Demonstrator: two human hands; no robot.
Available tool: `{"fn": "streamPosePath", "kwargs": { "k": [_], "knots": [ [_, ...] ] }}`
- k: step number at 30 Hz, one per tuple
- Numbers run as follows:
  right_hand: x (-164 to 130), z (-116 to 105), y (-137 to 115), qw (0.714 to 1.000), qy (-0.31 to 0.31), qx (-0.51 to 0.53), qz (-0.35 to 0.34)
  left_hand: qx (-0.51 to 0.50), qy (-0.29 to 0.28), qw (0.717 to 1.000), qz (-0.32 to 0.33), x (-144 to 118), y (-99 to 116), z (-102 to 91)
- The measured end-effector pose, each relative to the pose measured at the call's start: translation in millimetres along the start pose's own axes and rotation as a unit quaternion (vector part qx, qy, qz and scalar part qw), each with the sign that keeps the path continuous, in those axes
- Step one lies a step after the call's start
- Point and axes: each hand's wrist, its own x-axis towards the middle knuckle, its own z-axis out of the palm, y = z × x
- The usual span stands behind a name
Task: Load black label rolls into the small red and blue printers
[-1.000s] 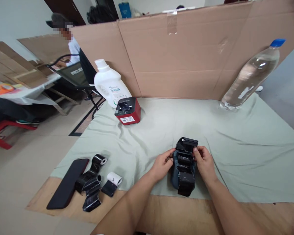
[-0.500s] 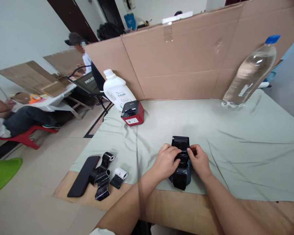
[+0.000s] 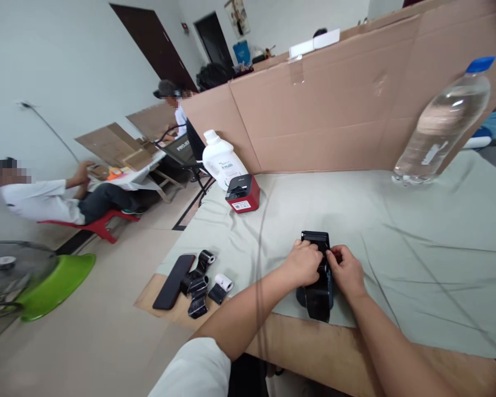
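Note:
A small dark blue and black printer (image 3: 319,292) lies near the front edge of the table on the pale green cloth (image 3: 417,231), its lid (image 3: 315,239) raised at the far end. My left hand (image 3: 303,263) rests on top of its open middle, fingers curled over it. My right hand (image 3: 346,271) grips its right side, fingertips at the opening. What lies inside the opening is hidden by my fingers.
A black phone (image 3: 173,273), black ribbon rolls (image 3: 197,281) and a white paper roll (image 3: 223,283) lie at the table's left corner. A red printer (image 3: 243,194), white jug (image 3: 223,160) and water bottle (image 3: 442,124) stand before the cardboard wall (image 3: 334,110). Two seated people and a fan (image 3: 12,275) are at left.
My left hand has moved from the printer's left side onto its open middle. My right fingers stay at the opening. The view has swung left and pulled back.

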Motion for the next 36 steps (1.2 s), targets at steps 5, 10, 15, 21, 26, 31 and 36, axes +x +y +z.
{"fn": "streamPosePath", "kwargs": {
  "k": [5, 10, 15, 21, 26, 31, 36],
  "knots": [
    [1, 0, 4, 1.000, -0.012, -0.003, 0.008, -0.138, 0.002, 0.990, -0.041, -7, -10, -11.0],
    [1, 1, 5, 1.000, -0.009, -0.014, 0.015, -0.426, -0.010, 0.904, -0.035, -48, -69, -35.8],
    [2, 2, 4, 1.000, 0.001, -0.021, 0.017, -0.340, -0.108, 0.924, -0.135, -112, -171, -69.3],
    [3, 2, 3, 0.999, -0.003, -0.032, 0.027, -0.037, -0.108, 0.947, -0.301, -147, -229, -55.6],
    [2, 2, 5, 0.999, -0.002, -0.030, 0.020, 0.050, -0.052, 0.957, -0.282, -157, -199, -32.7],
    [2, 3, 5, 1.000, 0.008, -0.023, 0.006, 0.124, -0.080, 0.976, -0.160, -172, -157, -22.7],
    [1, 3, 3, 1.000, 0.007, -0.014, -0.001, 0.089, -0.137, 0.977, -0.133, -167, -131, -20.2]
  ]
}}
